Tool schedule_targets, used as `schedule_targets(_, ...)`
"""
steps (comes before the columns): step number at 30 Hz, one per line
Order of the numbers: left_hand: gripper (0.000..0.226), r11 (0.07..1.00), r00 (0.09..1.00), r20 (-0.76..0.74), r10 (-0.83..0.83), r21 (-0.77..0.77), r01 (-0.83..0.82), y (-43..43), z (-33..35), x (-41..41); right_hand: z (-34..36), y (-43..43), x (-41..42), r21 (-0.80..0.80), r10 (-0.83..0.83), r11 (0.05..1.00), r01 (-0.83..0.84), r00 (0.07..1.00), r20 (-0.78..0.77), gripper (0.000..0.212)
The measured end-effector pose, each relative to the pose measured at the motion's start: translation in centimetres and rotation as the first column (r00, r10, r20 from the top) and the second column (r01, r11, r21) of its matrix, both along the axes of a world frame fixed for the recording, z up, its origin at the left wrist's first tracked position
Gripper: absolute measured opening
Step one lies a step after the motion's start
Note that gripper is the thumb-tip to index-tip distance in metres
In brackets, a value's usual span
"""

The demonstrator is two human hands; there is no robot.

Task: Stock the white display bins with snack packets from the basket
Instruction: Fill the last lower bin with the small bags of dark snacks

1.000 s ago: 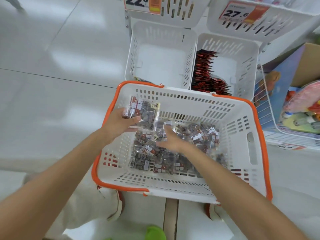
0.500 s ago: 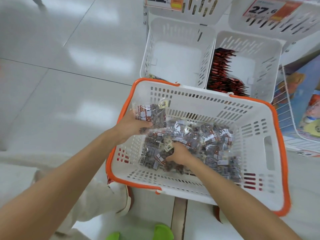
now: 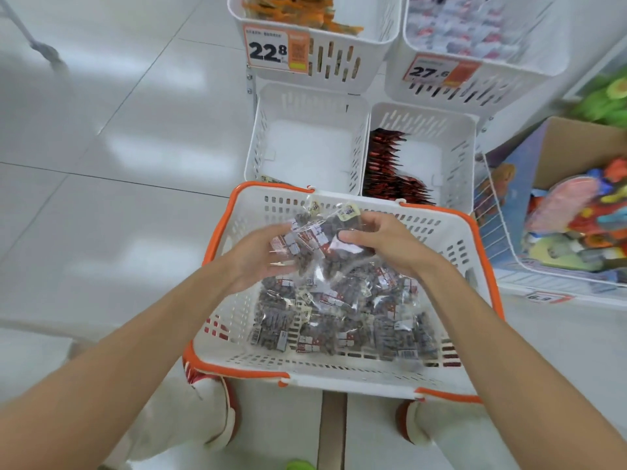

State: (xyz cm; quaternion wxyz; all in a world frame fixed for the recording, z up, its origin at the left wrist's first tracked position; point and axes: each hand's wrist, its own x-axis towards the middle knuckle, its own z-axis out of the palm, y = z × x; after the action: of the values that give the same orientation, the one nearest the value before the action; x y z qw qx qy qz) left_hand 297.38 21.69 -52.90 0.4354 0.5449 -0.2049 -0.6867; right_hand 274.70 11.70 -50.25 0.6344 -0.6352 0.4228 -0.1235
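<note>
left hand [image 3: 261, 256] and right hand [image 3: 390, 244] close together above the basket [image 3: 339, 374], both gripping one small bunch of snack packets [image 3: 315, 232]: clear bags of dark pieces with red-and-white labels. left fingers curled under and round the bunch from the left, right thumb and fingers pinching it from the right. bunch held over the pile [image 3: 339, 320] of like packets on the basket floor, toward the basket's far wall. white basket with an orange rim, just in front of two low white bins. left low bin [image 3: 271, 147] just past the basket's far edge. right low bin [image 3: 454, 154] right beside it, with red packets [image 3: 390, 171] upright in a row along its left wall. higher up, an upper left bin [image 3: 339, 69] with orange packets [image 3: 295, 8] and a price tag [image 3: 274, 50] reading 22.8. next to it an upper right bin [image 3: 492, 86] of pale, blurred packs. off to the right, a wire bin [image 3: 502, 232] of bright toys [image 3: 576, 225].
</note>
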Motion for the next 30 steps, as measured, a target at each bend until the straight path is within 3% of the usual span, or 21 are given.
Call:
schedule_targets(3, 0.053, 0.985, 0.985, 0.096, -0.145, -0.078, 0.153, 0.0, 1.8, -1.6, 0.3, 1.0, 1.4, -0.073, 0.024, 0.997, -0.023, 1.0, 0.011, 0.032)
schedule_targets(5, 0.052, 0.982, 0.964, 0.229, -0.135, -0.1, 0.161, -0.3, 2.6, -1.7, 0.4, 1.3, 2.2, -0.142, -0.003, 0.99, 0.001, 1.0, -0.011, 0.054)
schedule_targets(7, 0.059, 0.985, 0.964, 0.243, -0.107, -0.104, 0.136, -0.7, 3.2, -1.0, 1.2, 1.1, 2.6, -0.134, -0.051, 0.99, 0.048, 0.999, -0.017, 0.076)
schedule_targets(11, 0.064, 0.968, 0.964, 0.164, -0.207, -0.111, 0.226, -2.2, 5.4, 0.5, 2.9, -0.7, 2.7, 0.032, 0.047, 0.998, -0.049, 0.997, 0.055, 0.064)
schedule_targets(14, 0.069, 0.956, 0.943, 0.224, -0.244, -0.106, 0.273, -4.4, 7.0, 1.2, 3.8, -2.4, 2.6, 0.098, 0.109, 0.988, -0.119, 0.989, 0.101, 0.065)
schedule_targets(18, 0.083, 0.953, 0.899, 0.379, -0.22, -0.114, 0.281, -8.0, 8.1, 3.3, 3.6, -5.3, 3.8, -0.046, -0.09, 0.995, 0.094, 0.993, 0.08, 0.054)
schedule_targets(20, 0.069, 0.973, 0.896, 0.43, -0.111, -0.135, 0.185, -10.2, 7.7, 5.5, 3.0, -7.4, 4.8, -0.158, -0.185, 0.968, 0.193, 0.981, 0.065, 0.078)
schedule_targets(22, 0.048, 0.99, 0.844, 0.535, 0.036, -0.135, 0.044, -12.3, 6.2, 8.5, 2.4, -9.7, 5.8, -0.307, -0.23, 0.923, 0.231, 0.972, 0.041, 0.086)
schedule_targets(24, 0.044, 0.995, 0.743, 0.665, 0.078, -0.093, -0.021, -14.0, 3.8, 11.2, 1.8, -11.9, 7.1, -0.444, -0.216, 0.876, 0.19, 0.976, -0.007, 0.076)
schedule_targets(26, 0.052, 1.0, 0.69, 0.723, 0.03, -0.019, -0.024, -15.0, 1.1, 12.7, 0.7, -13.6, 9.0, -0.578, -0.166, 0.815, 0.05, 0.975, -0.15, 0.064)
schedule_targets(30, 0.067, 0.997, 0.762, 0.646, 0.044, 0.015, -0.071, -16.3, -4.0, 13.7, -3.5, -16.5, 14.2, -0.695, -0.136, 0.654, -0.299, 0.857, -0.497, 0.062)
